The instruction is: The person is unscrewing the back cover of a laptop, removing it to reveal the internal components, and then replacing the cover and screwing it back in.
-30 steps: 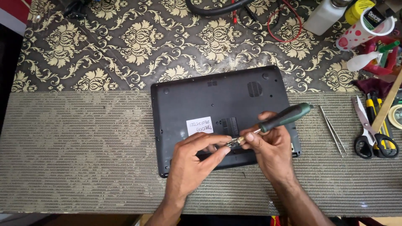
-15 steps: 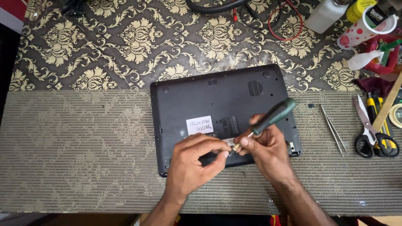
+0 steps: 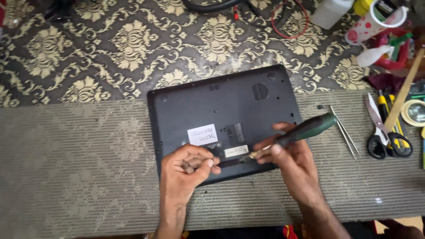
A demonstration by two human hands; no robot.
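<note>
A dark grey laptop [image 3: 221, 102] lies bottom side up on a grey mesh mat [image 3: 79, 168], with two white labels and vent slots on its base. My right hand [image 3: 290, 161] grips a green-handled screwdriver [image 3: 305, 129], its metal tip pointing left and down at the laptop's near edge. My left hand [image 3: 188, 170] rests on that same near edge, fingers curled and pinched together; whether something small is between them I cannot tell.
Metal tweezers [image 3: 344, 130] lie right of the laptop. Further right are scissors [image 3: 380, 132], yellow-handled tools, a tape roll [image 3: 416, 113] and a wooden stick. A patterned cloth [image 3: 110, 48], cables [image 3: 265, 9], a bottle and a cup sit behind.
My left hand has drawn away from the screwdriver tip toward the left. The screwdriver handle has tilted lower and more to the right.
</note>
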